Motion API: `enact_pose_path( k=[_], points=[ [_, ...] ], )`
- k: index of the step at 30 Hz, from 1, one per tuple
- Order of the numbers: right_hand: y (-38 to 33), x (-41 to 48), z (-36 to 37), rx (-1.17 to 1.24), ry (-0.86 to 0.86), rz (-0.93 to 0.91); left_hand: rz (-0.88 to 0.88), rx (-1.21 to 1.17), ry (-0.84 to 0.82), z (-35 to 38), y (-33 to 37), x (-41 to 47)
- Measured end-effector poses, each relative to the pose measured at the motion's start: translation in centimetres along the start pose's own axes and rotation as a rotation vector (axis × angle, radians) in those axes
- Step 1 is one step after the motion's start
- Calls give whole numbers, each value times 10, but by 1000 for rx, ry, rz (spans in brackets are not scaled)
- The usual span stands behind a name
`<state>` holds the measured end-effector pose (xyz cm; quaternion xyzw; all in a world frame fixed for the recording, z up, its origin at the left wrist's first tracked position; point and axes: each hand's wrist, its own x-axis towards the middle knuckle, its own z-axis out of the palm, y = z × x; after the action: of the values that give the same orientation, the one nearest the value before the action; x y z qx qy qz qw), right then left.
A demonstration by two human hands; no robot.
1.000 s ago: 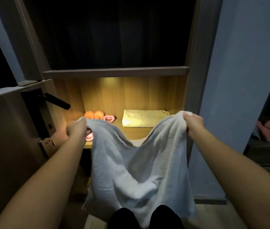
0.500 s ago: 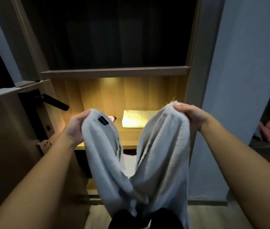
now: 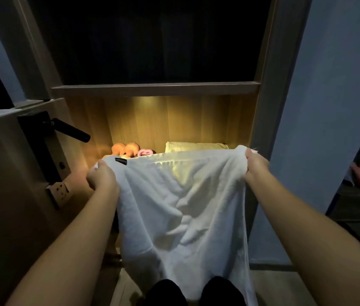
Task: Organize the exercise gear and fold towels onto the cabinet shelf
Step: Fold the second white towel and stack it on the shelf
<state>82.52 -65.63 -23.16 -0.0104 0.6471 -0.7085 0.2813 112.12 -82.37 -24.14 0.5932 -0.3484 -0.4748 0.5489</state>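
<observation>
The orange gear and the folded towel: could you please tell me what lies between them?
A small pink item lies between the orange gear and the folded towel, in the head view.

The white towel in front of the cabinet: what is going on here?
A person holds the white towel spread out, left hand and right hand each gripping a top corner, before the lit cabinet compartment. It hangs unfolded. Inside already lie a folded yellowish towel, two orange round items and a pink item.

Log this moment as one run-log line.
left hand: grips white towel top corner | right hand: grips other corner | shelf: folded towel, orange gear
</observation>
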Motion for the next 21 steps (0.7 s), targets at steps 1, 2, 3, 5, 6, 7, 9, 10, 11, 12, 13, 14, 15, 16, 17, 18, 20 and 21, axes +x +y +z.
enact_pose_path(
  k=[1, 2, 3, 5, 6, 7, 9, 10, 11, 12, 13, 14, 15, 16, 17, 18, 20, 21],
  points=[
    [2, 2, 5, 19, 9, 40, 17, -1, -15, 4, 0, -2],
    [2, -3, 8, 11, -7, 49, 24, -7, -70, 5, 3, -7],
    [1, -8, 15, -29, -45, 18, 43, -17, -142, 8, 6, -14],
    [4, -23, 30, -112, -166, -54, 112, 63, -337, 13, 10, -27],
    [5, -31, 35, -130, -233, -97, 131, 108, -430, 16, 11, -34],
    [5, -38, 39, -160, -312, -146, 144, 126, -512, 19, 11, -40],
    [3, -55, 46, -260, -473, -218, 143, 160, -629, 25, 16, -60],
    [0, -62, 49, -341, -542, -247, 139, 185, -666, 27, 18, -68],
    [-2, -68, 51, -439, -593, -290, 140, 213, -691, 30, 20, -75],
    [-3, -73, 53, -535, -628, -339, 153, 260, -706, 32, 20, -81],
    [-4, -78, 53, -604, -641, -390, 172, 310, -714, 32, 21, -86],
    [-4, -82, 54, -642, -644, -434, 190, 356, -720, 33, 21, -89],
    [-3, -85, 54, -661, -642, -477, 201, 380, -728, 33, 21, -93],
    [-2, -88, 53, -666, -639, -517, 204, 388, -739, 33, 20, -94],
    [-1, -89, 52, -670, -639, -554, 202, 373, -754, 32, 19, -97],
    [2, -90, 51, -672, -642, -588, 199, 351, -768, 32, 18, -98],
    [7, -90, 48, -680, -627, -652, 194, 308, -773, 31, 15, -100],
    [9, -90, 47, -686, -615, -677, 194, 296, -762, 30, 14, -101]
  ],
)
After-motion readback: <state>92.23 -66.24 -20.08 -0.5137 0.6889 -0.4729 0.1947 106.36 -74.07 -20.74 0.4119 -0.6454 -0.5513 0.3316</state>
